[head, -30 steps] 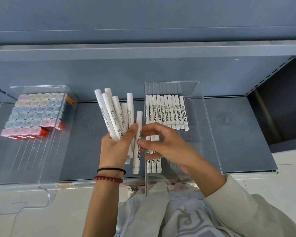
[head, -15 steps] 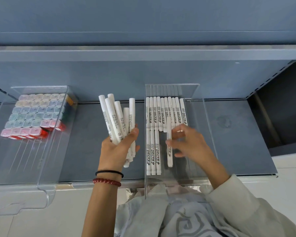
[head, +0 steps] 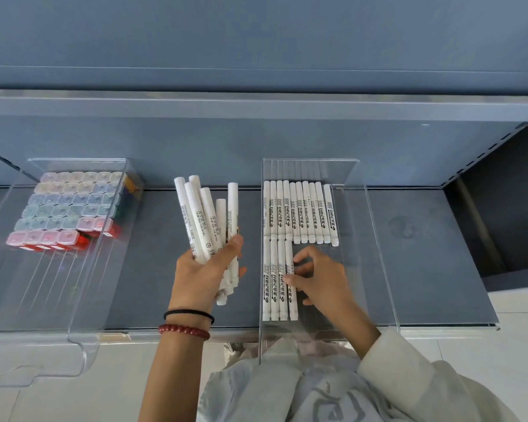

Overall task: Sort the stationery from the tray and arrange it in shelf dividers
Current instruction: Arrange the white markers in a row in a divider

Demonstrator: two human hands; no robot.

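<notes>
— Moved since half a second back: the right hand [head: 320, 281] has brought its white marker [head: 292, 300] leftward. It now lies flush against the three front-row markers [head: 274, 287] rather than alone mid-bin.

— Has the hand let go?

— No. Thumb and curled fingers pinch that marker around its upper half, low inside the clear divider bin [head: 378, 254].

— And the other hand?

— The left hand [head: 201, 275] grips a bundle of white markers [head: 206, 214], fanned upward over the grey shelf [head: 424, 269], just left of the bin. A black hair tie [head: 189, 313] and a red bead bracelet [head: 183, 330] sit on that wrist.

— What else lies in the bin?

— A back row of white markers [head: 299, 211], side by side and lengthwise, the rightmost one slightly apart from the rest.

— Anything further left?

— A second clear bin [head: 104, 269] holds small lidded boxes [head: 70, 205] in pastel and red rows, well apart from both hands.
</notes>
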